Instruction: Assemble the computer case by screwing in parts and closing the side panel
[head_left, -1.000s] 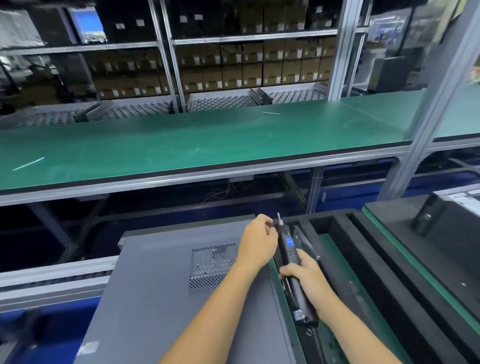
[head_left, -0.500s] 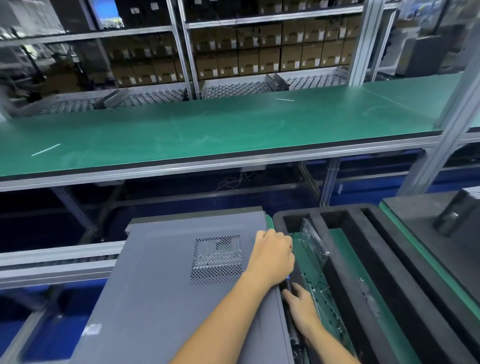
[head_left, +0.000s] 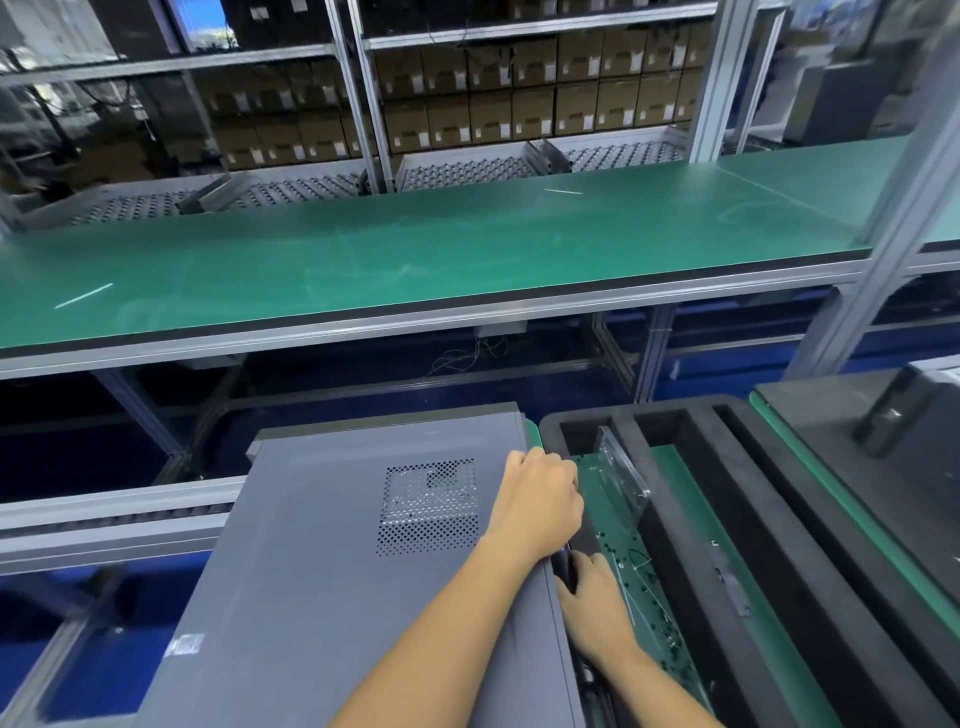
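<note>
Screwing along the case's (head_left: 322, 561) right edge is judged to be in hand, the side panel (head_left: 311, 519) already closed, the case at 6 o'clock. That edge is gripped by the left hand (head_left: 540, 501); a dark screwdriver (head_left: 566, 569) at 5 o'clock is clasped by the right hand (head_left: 597, 608). Next, steady alignment of its hidden tip is called for.

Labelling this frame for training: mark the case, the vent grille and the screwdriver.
case (head_left: 311, 545), head view, on its bare grey side panel.
vent grille (head_left: 430, 506), head view, middle of the perforated patch.
screwdriver (head_left: 566, 564), head view, dark body showing between the two hands at the case's right edge.
</note>
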